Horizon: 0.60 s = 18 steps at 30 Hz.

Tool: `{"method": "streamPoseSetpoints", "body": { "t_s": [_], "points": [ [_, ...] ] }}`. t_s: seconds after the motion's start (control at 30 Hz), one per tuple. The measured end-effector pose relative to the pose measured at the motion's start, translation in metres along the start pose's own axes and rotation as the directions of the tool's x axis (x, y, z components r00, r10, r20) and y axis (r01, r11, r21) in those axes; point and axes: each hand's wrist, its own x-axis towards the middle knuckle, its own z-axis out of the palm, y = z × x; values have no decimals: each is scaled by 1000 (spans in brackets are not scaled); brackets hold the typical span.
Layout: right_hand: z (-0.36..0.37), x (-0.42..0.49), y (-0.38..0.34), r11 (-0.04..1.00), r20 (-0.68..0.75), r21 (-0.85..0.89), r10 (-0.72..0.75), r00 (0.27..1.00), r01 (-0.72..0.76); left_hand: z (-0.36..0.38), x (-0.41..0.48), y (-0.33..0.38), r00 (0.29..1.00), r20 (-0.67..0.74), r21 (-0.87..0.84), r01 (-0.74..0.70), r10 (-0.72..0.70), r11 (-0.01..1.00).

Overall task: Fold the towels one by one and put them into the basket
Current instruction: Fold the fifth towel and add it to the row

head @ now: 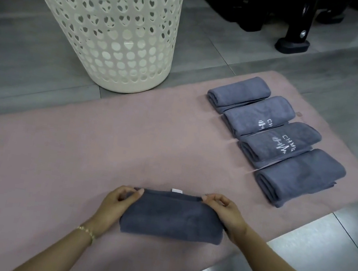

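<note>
Dark grey folded terry towel [172, 216] is lying on the soft pink mat [65, 152] between the two hands, a white label [176, 190] showing at its far edge. The left hand [115, 205] is pinching the towel's far left corner with thumb and curled fingers, and the right hand [225, 213] is pinching the far right corner likewise. Beyond the left hand a cream plastic basket with heart-shaped holes [109, 37] is standing on the grey tiled floor [22, 52]; beyond the right hand four folded blue-grey towels [273, 141] are lying side by side on the mat.
</note>
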Motion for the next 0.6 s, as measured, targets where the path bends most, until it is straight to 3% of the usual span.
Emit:
{"method": "streamPoseSetpoints", "body": {
  "t_s": [0.13, 0.3, 0.43, 0.6],
  "points": [
    [6, -12, 23, 984, -141, 80, -146, 979, 158, 4, -12, -18, 991, -60, 73, -115, 119, 991],
    [5, -1, 25, 960, -196, -185, -245, 950, 210, 9, -21, -19, 978, -26, 64, -205, 207, 977],
    [11, 4, 23, 962, -254, -195, -236, 938, 190, 5, -25, -27, 984, 58, 107, -176, 170, 979],
    [12, -2, 13, 979, -241, -86, -202, 949, 187, 13, -16, -13, 987, -28, 8, -159, 159, 987]
  ]
}}
